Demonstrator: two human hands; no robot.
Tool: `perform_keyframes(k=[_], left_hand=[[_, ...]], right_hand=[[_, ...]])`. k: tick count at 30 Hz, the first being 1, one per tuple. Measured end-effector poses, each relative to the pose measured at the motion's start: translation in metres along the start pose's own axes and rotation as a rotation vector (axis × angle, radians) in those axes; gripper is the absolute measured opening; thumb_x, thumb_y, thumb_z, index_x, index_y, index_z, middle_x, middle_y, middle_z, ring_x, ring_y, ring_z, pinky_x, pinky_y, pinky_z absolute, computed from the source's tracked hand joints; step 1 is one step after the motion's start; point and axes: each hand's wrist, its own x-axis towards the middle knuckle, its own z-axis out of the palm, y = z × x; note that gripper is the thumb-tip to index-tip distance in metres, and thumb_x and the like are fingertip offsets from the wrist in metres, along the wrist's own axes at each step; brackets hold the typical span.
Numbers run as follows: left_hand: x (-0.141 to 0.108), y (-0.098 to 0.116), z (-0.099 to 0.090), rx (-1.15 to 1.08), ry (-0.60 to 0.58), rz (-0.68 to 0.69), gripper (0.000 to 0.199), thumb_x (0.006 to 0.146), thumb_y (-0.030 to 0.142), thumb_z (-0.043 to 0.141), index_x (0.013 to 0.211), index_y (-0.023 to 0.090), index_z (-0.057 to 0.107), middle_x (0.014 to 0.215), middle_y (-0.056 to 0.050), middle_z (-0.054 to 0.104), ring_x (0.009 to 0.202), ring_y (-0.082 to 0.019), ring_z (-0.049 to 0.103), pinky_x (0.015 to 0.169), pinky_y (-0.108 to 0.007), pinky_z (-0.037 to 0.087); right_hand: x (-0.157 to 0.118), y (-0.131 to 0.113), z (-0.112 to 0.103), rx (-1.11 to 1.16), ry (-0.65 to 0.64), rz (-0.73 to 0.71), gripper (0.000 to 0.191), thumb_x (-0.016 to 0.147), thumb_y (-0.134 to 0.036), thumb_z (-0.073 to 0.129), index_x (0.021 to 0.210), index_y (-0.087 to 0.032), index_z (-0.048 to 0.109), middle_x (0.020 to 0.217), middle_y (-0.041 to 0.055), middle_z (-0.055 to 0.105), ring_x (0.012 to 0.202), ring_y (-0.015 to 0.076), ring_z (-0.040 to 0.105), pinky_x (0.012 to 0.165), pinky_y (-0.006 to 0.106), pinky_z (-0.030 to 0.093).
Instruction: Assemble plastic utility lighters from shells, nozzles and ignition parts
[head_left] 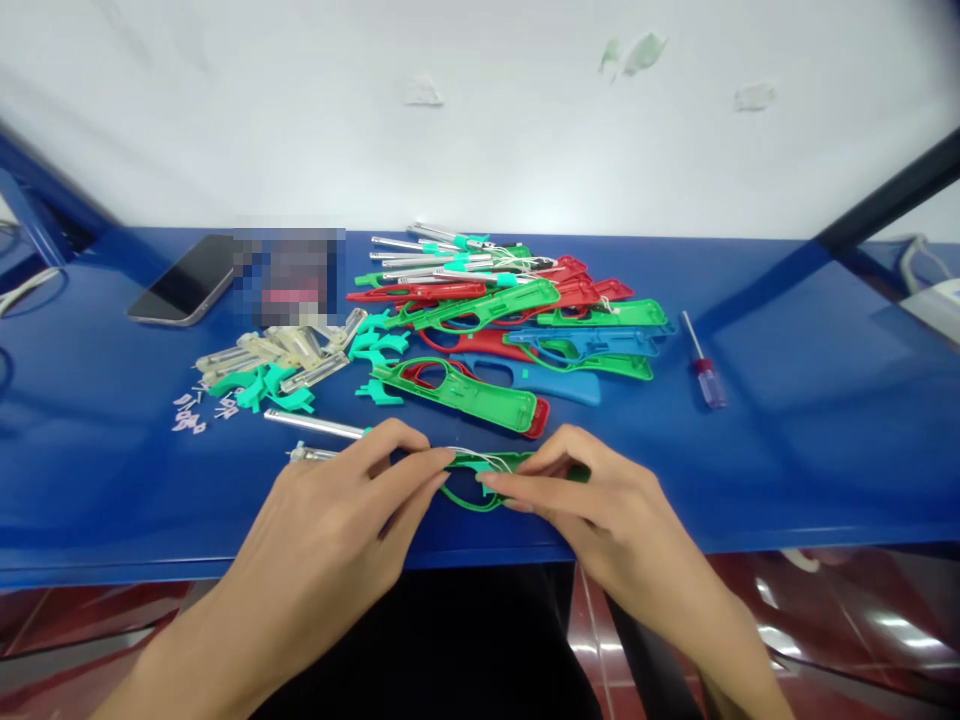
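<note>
Near the table's front edge, my left hand (367, 490) pinches the front part of a green lighter casing half (471, 503). My right hand (592, 490) is closed on the rear part of the same casing, its fingertips by a teal trigger (486, 478). White wires (480, 455) run along the casing between both hands. A silver metal tube (319, 424) sticks out to the left beyond my left hand. Below it lies a clear lighter part (309, 453), partly hidden by that hand. My fingers cover much of the casing.
Behind my hands lie piled green, red and blue casing halves (480, 395) and several silver tubes with wires (431, 262). Teal triggers (259, 385), clear fuel tanks (322, 370) and tiny pale pieces (187, 415) are at left. A phone (187, 280) lies behind them; a screwdriver (706, 380) is right.
</note>
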Motion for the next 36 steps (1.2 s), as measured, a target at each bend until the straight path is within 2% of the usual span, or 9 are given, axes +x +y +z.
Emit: perform_keyframes(k=[4,9,12,16,20,23,27,31,36], left_hand=[[0.002,0.003,0.004,-0.027,-0.028,0.036,0.024,0.11,0.016,0.056,0.128,0.023,0.07,0.109,-0.004,0.073,0.076,-0.015,0.075,0.061,-0.026,0.056],[0.006,0.005,0.01,-0.005,-0.035,0.074,0.023,0.112,0.017,0.055,0.131,0.024,0.066,0.109,-0.004,0.071,0.07,-0.014,0.071,0.053,-0.026,0.048],[0.006,0.005,0.012,0.018,-0.013,0.141,0.027,0.112,0.016,0.055,0.137,0.022,0.063,0.111,-0.005,0.073,0.071,-0.014,0.071,0.053,-0.027,0.046],[0.007,0.001,0.007,0.085,-0.023,0.176,0.045,0.11,0.014,0.058,0.154,0.024,0.052,0.125,-0.008,0.075,0.087,-0.017,0.076,0.063,-0.029,0.052],[0.009,-0.006,0.0,0.107,-0.071,0.253,0.046,0.112,0.02,0.057,0.158,0.021,0.05,0.123,-0.008,0.076,0.083,-0.018,0.075,0.058,-0.03,0.049],[0.009,-0.012,-0.001,0.156,-0.083,0.32,0.048,0.111,0.012,0.054,0.158,0.017,0.049,0.12,-0.008,0.076,0.083,-0.019,0.076,0.06,-0.029,0.05],[0.02,-0.018,0.002,0.243,-0.029,0.394,0.044,0.109,0.005,0.043,0.15,0.016,0.055,0.114,-0.006,0.077,0.079,-0.018,0.076,0.058,-0.026,0.05],[0.041,-0.02,0.006,0.228,-0.011,0.54,0.033,0.111,0.008,0.036,0.125,0.013,0.066,0.098,-0.005,0.077,0.067,-0.016,0.071,0.049,-0.027,0.041],[0.056,-0.019,0.007,0.246,-0.06,0.569,0.048,0.116,0.013,0.024,0.113,0.015,0.071,0.093,-0.004,0.072,0.067,-0.016,0.067,0.047,-0.032,0.034]], right_hand=[[-0.001,0.001,0.001,0.01,0.0,0.009,0.05,0.106,-0.006,0.058,0.137,-0.041,0.077,0.106,0.0029,0.069,0.093,0.0164,0.069,0.077,0.03,0.061],[-0.001,0.002,0.002,-0.006,-0.027,0.001,0.046,0.107,-0.006,0.059,0.134,-0.038,0.078,0.108,0.0028,0.068,0.094,0.0169,0.068,0.078,0.03,0.06],[0.001,0.002,0.002,-0.026,-0.036,0.025,0.043,0.108,-0.011,0.061,0.141,-0.037,0.071,0.107,0.0016,0.067,0.093,0.0171,0.066,0.081,0.031,0.058],[0.001,0.002,0.002,0.006,-0.014,0.063,0.044,0.109,-0.019,0.065,0.148,-0.038,0.061,0.106,-0.0004,0.069,0.095,0.0183,0.067,0.089,0.033,0.058],[0.001,0.001,0.002,0.029,-0.001,0.079,0.051,0.108,-0.016,0.067,0.151,-0.041,0.057,0.107,-0.0032,0.071,0.098,0.017,0.069,0.093,0.031,0.056],[0.0,0.001,0.002,0.019,-0.008,0.097,0.053,0.107,-0.015,0.067,0.152,-0.042,0.056,0.108,-0.0038,0.07,0.098,0.0161,0.069,0.092,0.03,0.055],[0.0,0.0,0.002,0.02,-0.012,0.116,0.052,0.105,-0.014,0.069,0.149,-0.04,0.057,0.111,-0.0038,0.07,0.1,0.0151,0.07,0.093,0.028,0.055],[-0.001,-0.002,0.003,0.069,0.015,0.158,0.042,0.102,-0.01,0.073,0.13,-0.036,0.059,0.113,-0.0062,0.07,0.099,0.0129,0.069,0.092,0.024,0.054],[-0.001,-0.001,0.004,0.069,0.015,0.161,0.036,0.1,-0.008,0.074,0.115,-0.033,0.055,0.105,-0.0081,0.067,0.094,0.0119,0.067,0.086,0.023,0.052]])
